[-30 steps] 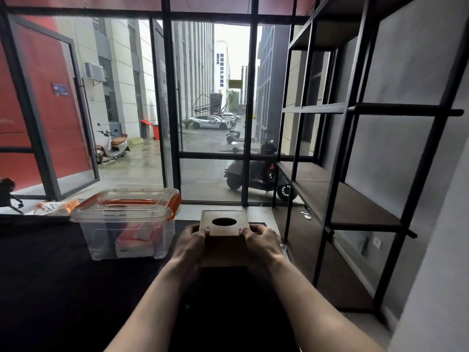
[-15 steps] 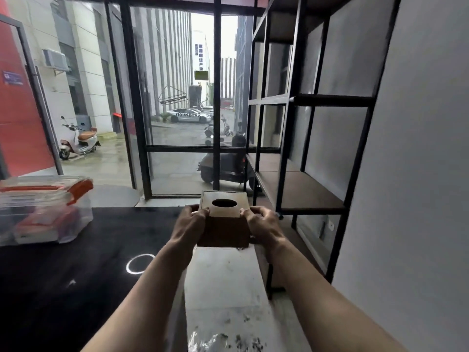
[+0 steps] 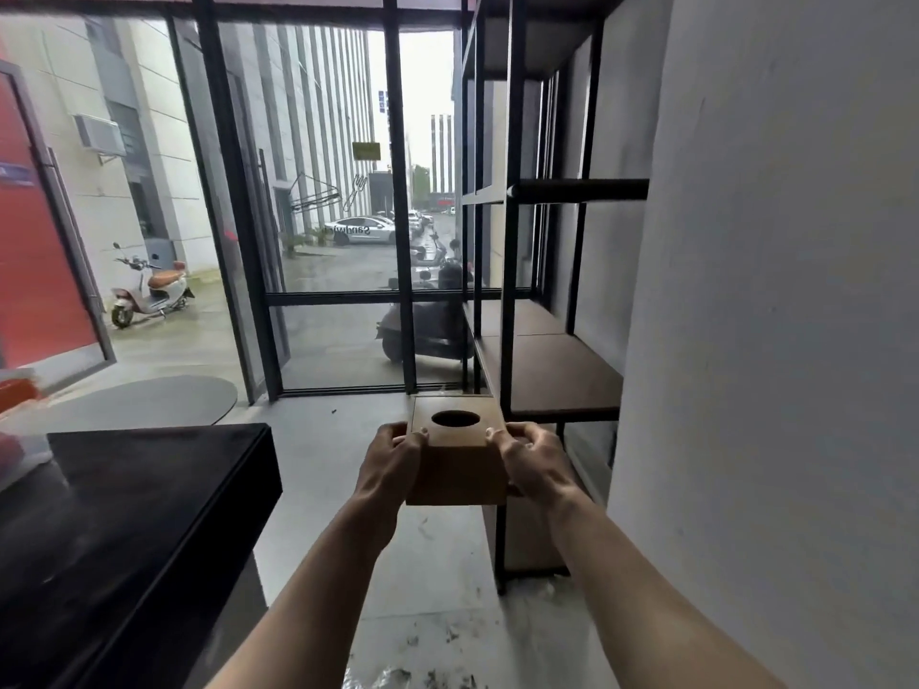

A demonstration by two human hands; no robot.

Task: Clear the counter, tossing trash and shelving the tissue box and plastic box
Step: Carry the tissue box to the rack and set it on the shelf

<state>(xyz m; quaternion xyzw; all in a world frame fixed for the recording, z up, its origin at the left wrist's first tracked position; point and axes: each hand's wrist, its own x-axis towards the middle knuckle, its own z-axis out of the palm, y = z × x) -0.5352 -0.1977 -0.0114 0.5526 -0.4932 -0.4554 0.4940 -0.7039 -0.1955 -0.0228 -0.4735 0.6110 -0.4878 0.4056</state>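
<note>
Beside one black shelf (image 3: 507, 300), two hands grip one tissue box (image 3: 456, 455).

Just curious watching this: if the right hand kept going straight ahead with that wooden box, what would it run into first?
Probably the shelf unit's black front post, just beyond the right hand holding the tissue box; depth is unclear.

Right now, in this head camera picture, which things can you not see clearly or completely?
- Tissue box: its side faces are covered by the left hand and right hand; its inside is dark through the round hole.
- Plastic box: cut off by the left edge and blurred.
- Shelf unit: its top is cut off by the upper edge.
- Counter: its near part runs off the bottom edge.
</note>
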